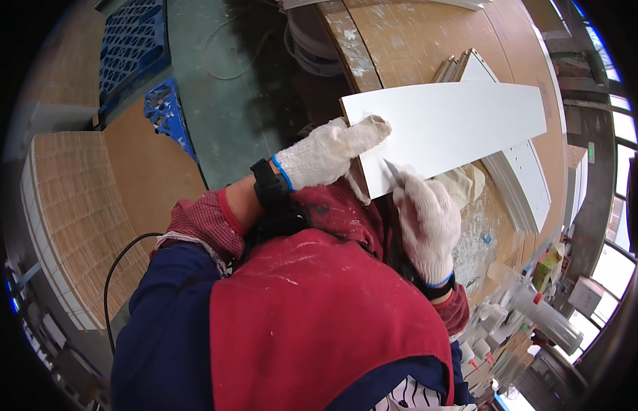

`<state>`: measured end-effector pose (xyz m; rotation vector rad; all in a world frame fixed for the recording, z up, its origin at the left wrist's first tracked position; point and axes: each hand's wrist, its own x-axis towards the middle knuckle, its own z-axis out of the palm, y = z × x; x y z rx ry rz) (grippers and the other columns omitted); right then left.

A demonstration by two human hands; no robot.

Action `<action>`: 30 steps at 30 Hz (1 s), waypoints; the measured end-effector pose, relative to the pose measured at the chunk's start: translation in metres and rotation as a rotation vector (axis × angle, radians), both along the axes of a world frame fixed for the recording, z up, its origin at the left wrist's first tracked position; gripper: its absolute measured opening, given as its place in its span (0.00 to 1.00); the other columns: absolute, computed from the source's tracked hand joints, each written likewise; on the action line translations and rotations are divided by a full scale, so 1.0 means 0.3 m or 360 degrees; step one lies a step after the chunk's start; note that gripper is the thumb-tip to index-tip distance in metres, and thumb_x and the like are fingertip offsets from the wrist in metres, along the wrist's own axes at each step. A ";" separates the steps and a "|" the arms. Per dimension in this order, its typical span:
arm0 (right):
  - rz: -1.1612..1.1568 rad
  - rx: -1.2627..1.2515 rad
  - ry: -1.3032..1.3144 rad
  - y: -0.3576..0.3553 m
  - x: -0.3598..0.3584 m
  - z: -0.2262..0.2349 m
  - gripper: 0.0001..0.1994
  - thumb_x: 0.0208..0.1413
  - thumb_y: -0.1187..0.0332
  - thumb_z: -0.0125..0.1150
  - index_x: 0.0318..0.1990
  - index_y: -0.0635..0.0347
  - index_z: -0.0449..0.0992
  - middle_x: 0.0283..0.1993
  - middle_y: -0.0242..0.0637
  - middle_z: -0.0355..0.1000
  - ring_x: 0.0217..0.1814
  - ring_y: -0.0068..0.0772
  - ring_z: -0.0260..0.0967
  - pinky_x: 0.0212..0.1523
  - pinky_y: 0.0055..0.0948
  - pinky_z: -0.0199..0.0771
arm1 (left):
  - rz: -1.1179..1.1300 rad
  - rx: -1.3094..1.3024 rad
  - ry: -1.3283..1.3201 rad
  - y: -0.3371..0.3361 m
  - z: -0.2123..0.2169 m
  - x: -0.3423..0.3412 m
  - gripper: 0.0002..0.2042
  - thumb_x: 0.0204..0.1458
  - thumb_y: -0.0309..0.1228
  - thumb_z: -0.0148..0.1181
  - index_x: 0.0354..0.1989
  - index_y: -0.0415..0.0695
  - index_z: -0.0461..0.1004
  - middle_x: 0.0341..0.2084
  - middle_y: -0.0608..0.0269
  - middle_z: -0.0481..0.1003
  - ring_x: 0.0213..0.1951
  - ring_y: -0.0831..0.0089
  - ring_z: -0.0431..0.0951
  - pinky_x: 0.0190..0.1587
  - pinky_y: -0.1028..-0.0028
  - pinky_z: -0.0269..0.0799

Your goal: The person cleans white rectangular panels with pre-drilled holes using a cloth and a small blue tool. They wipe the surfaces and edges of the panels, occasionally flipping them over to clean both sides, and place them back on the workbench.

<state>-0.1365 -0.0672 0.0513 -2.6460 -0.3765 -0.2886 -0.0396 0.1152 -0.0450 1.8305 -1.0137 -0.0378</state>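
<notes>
A long white panel [463, 127] lies across a brown workbench [415, 41]. My left hand [333, 151], in a white knit glove, presses flat on the panel's near left end. My right hand [425, 222], also gloved, grips a thin metal blade [393, 171] whose tip rests at the panel's lower edge. A black band wraps each wrist. My red apron and blue sleeves fill the lower middle of the view.
More white boards [524, 178] are stacked under the panel on the bench. Blue plastic pallets [137, 48] lie on the green floor at upper left. Stacked honeycomb-edged boards [72, 205] stand at left. Bottles and clutter [538, 308] crowd the lower right.
</notes>
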 end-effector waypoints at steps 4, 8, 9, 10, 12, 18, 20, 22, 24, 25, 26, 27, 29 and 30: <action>0.0108 -0.0401 0.0134 0.058 -0.022 -0.010 0.10 0.49 0.71 0.55 0.40 0.56 0.72 0.26 0.31 0.67 0.27 0.30 0.69 0.28 0.32 0.69 | 0.0016 -0.0027 -0.0017 -0.006 -0.005 0.003 0.25 0.49 0.15 0.50 0.59 0.40 0.66 0.53 0.47 0.70 0.54 0.51 0.71 0.55 0.64 0.70; 0.0582 -0.0167 0.0253 0.087 -0.065 -0.071 0.12 0.47 0.70 0.55 0.41 0.57 0.72 0.24 0.28 0.65 0.23 0.29 0.67 0.23 0.30 0.68 | -0.0002 -0.0052 -0.0093 -0.023 -0.001 -0.006 0.23 0.48 0.14 0.50 0.56 0.37 0.68 0.51 0.46 0.71 0.54 0.50 0.71 0.57 0.64 0.68; 0.0546 0.0151 0.0185 0.057 -0.054 -0.037 0.17 0.44 0.74 0.58 0.46 0.58 0.73 0.25 0.29 0.68 0.25 0.30 0.69 0.26 0.30 0.69 | 0.0034 -0.0089 -0.0159 -0.021 -0.008 0.006 0.22 0.48 0.13 0.50 0.54 0.35 0.69 0.49 0.45 0.72 0.54 0.50 0.71 0.58 0.64 0.68; 0.0418 0.0302 0.0216 0.016 -0.067 -0.011 0.22 0.41 0.77 0.59 0.49 0.59 0.73 0.25 0.30 0.69 0.29 0.32 0.70 0.29 0.31 0.69 | 0.0004 -0.0063 -0.0075 -0.014 0.000 0.001 0.23 0.48 0.14 0.50 0.55 0.37 0.68 0.50 0.45 0.72 0.54 0.50 0.71 0.57 0.64 0.69; 0.0213 0.0092 0.0245 -0.024 -0.019 0.055 0.23 0.42 0.78 0.59 0.50 0.58 0.73 0.28 0.31 0.71 0.30 0.35 0.69 0.31 0.33 0.69 | -0.0079 -0.0024 0.0084 -0.004 0.023 0.000 0.25 0.47 0.14 0.48 0.58 0.40 0.67 0.52 0.46 0.70 0.53 0.51 0.72 0.54 0.63 0.70; 0.0360 -0.0331 0.0027 0.061 -0.023 -0.003 0.15 0.49 0.70 0.54 0.47 0.53 0.72 0.28 0.29 0.69 0.29 0.30 0.69 0.29 0.27 0.68 | -0.0010 -0.0127 0.0082 -0.015 0.006 0.005 0.22 0.49 0.14 0.49 0.55 0.39 0.69 0.49 0.44 0.72 0.52 0.49 0.73 0.53 0.65 0.71; 0.0666 -0.0260 0.0346 0.091 -0.052 -0.043 0.17 0.48 0.69 0.58 0.48 0.54 0.72 0.29 0.29 0.71 0.26 0.31 0.70 0.27 0.27 0.70 | -0.0052 -0.0145 0.0194 -0.029 0.021 0.003 0.22 0.47 0.12 0.50 0.53 0.38 0.70 0.49 0.45 0.72 0.52 0.49 0.72 0.53 0.65 0.70; 0.0487 0.0178 0.0307 0.044 -0.050 -0.004 0.17 0.47 0.72 0.60 0.47 0.56 0.73 0.28 0.29 0.73 0.26 0.31 0.71 0.27 0.29 0.72 | -0.0043 -0.0252 0.0537 -0.019 0.052 -0.007 0.18 0.50 0.13 0.50 0.51 0.37 0.71 0.46 0.48 0.74 0.50 0.52 0.74 0.52 0.66 0.70; 0.0156 0.0347 0.0343 -0.018 0.011 0.071 0.13 0.50 0.77 0.58 0.45 0.60 0.75 0.30 0.31 0.76 0.29 0.29 0.73 0.29 0.27 0.72 | -0.0190 -0.0383 0.1349 -0.018 0.111 -0.011 0.15 0.54 0.18 0.52 0.51 0.37 0.70 0.44 0.51 0.75 0.48 0.58 0.75 0.50 0.67 0.72; -0.0065 0.0379 0.0161 -0.055 0.028 0.066 0.14 0.52 0.79 0.56 0.47 0.60 0.75 0.31 0.33 0.76 0.31 0.29 0.73 0.31 0.26 0.72 | -0.0259 -0.0439 0.1759 -0.020 0.125 -0.010 0.14 0.55 0.21 0.53 0.51 0.36 0.70 0.42 0.53 0.75 0.46 0.61 0.76 0.47 0.67 0.75; -0.0172 0.0180 -0.0072 -0.113 0.067 0.045 0.14 0.53 0.80 0.55 0.47 0.61 0.75 0.32 0.36 0.76 0.32 0.30 0.73 0.33 0.26 0.72 | -0.0267 -0.0470 0.2142 -0.019 0.138 -0.004 0.15 0.56 0.25 0.55 0.51 0.36 0.69 0.41 0.55 0.75 0.45 0.65 0.77 0.44 0.68 0.77; -0.0407 0.0138 0.0062 -0.156 0.105 0.061 0.11 0.54 0.80 0.56 0.45 0.66 0.74 0.34 0.38 0.73 0.34 0.25 0.69 0.38 0.23 0.70 | -0.0357 -0.0526 0.2280 -0.020 0.137 0.001 0.16 0.56 0.27 0.56 0.52 0.35 0.68 0.40 0.56 0.75 0.44 0.66 0.77 0.42 0.68 0.78; -0.0715 0.0289 0.0152 -0.254 0.193 0.047 0.10 0.56 0.75 0.56 0.45 0.66 0.74 0.33 0.38 0.73 0.35 0.24 0.69 0.40 0.25 0.70 | -0.0477 -0.0572 0.2371 -0.027 0.135 0.004 0.20 0.55 0.30 0.59 0.53 0.34 0.67 0.40 0.57 0.75 0.42 0.67 0.77 0.36 0.68 0.80; -0.0772 0.0013 0.0162 -0.299 0.234 0.046 0.10 0.57 0.72 0.56 0.45 0.65 0.74 0.34 0.40 0.74 0.34 0.26 0.69 0.41 0.25 0.70 | -0.0481 -0.0570 0.2325 -0.033 0.134 0.003 0.21 0.54 0.31 0.60 0.54 0.34 0.66 0.40 0.57 0.75 0.41 0.67 0.77 0.33 0.69 0.81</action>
